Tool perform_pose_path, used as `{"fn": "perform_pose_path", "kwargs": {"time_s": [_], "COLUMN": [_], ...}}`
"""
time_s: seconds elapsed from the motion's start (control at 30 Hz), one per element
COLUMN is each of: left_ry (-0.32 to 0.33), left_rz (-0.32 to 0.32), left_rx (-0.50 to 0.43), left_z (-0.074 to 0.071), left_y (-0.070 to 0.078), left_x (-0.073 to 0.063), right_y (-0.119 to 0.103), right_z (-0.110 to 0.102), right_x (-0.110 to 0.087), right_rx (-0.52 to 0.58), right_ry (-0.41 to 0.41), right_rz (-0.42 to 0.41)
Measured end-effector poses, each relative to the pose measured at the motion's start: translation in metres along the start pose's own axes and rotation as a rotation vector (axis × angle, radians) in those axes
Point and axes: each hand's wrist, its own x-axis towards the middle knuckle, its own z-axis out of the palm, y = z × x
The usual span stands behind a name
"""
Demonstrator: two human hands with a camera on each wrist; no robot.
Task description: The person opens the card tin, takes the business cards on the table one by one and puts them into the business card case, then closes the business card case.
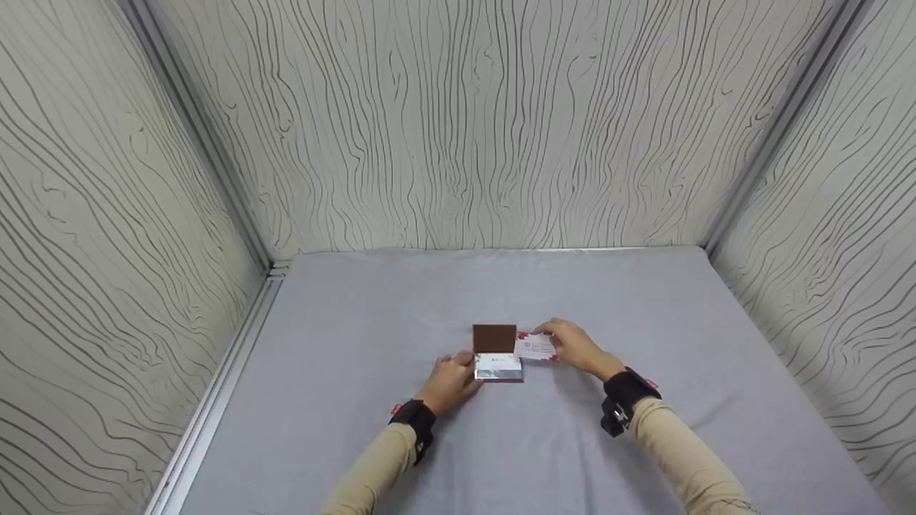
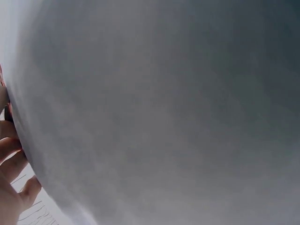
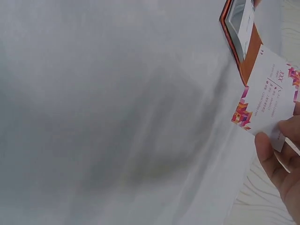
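Note:
A brown business card holder [image 1: 494, 339] lies open on the cloth, its lid raised on the far side. White cards [image 1: 499, 360] sit in its silvery tray. At its left edge, my left hand [image 1: 449, 383] grips the holder between fingers and thumb. My right hand [image 1: 578, 348] pinches a white business card [image 3: 268, 96] with pink, orange and purple corner patterns and printed text. That card is held just right of the holder, partly in front of it in the right wrist view. In the left wrist view only some fingers [image 2: 14, 164] show at the left edge.
A pale grey cloth [image 1: 372, 300] with soft wrinkles covers the table. White panels with dark wood-grain lines [image 1: 472, 129] stand at the back and both sides, joined by grey metal posts [image 1: 207, 143]. A metal rail [image 1: 215, 393] runs along the table's left edge.

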Motion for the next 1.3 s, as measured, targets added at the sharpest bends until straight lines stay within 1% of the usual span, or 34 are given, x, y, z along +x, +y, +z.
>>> {"fn": "perform_pose_path", "kwargs": {"time_s": [0.2, 0.37, 0.47, 0.7, 0.9, 1.07, 1.17, 1.3], "left_ry": [-0.045, -0.070, -0.073, -0.067, -0.079, -0.071, -0.081, -0.096], "left_rz": [-0.033, -0.045, -0.045, -0.051, -0.060, -0.043, -0.041, -0.051], "left_rx": [0.009, -0.001, -0.010, -0.025, -0.012, 0.010, 0.021, 0.026], "left_z": [-0.001, 0.000, -0.001, -0.003, -0.001, -0.003, -0.004, -0.005], "left_y": [0.001, 0.001, 0.001, 0.002, 0.002, 0.002, 0.002, 0.002], "left_x": [0.000, 0.001, 0.000, 0.001, 0.002, 0.001, 0.001, 0.001], "right_y": [-0.010, -0.019, -0.024, -0.032, -0.036, -0.037, -0.036, -0.035], "right_z": [0.013, 0.021, 0.025, 0.036, 0.042, 0.045, 0.048, 0.052], "right_x": [0.011, 0.018, 0.022, 0.030, 0.033, 0.033, 0.033, 0.032], "right_rx": [0.008, 0.054, 0.081, 0.082, 0.088, 0.071, 0.069, 0.047], "right_ry": [0.026, 0.030, 0.019, 0.021, 0.010, 0.000, -0.009, -0.003], "right_rz": [-0.051, -0.057, -0.066, -0.106, -0.131, -0.136, -0.134, -0.159]}}
